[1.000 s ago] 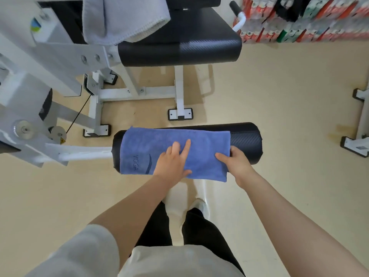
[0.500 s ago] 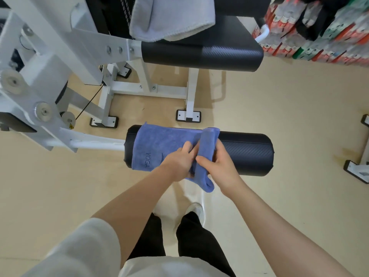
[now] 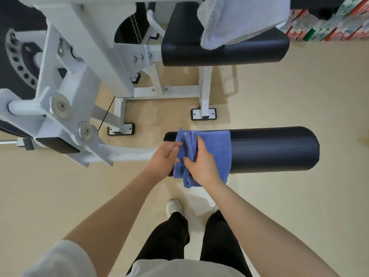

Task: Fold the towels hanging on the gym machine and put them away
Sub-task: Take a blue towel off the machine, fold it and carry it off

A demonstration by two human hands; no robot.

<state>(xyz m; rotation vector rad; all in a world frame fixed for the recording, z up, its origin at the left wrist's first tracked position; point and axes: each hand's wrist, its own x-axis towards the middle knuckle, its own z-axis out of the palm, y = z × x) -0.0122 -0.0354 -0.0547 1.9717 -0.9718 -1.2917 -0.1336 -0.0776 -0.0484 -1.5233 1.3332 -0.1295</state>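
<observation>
Gripping blue towel [image 3: 215,148] — no lettering showing.

Black roller pad [image 3: 273,149], center right of frame, carries blue towel [image 3: 215,148] draped over its left end. Black seat pad [image 3: 249,52], upper center, carries grey towel [image 3: 237,19] hanging over its front edge. Beige floor [image 3: 289,100] beneath bears the white machine frame's feet [image 3: 203,113].
</observation>
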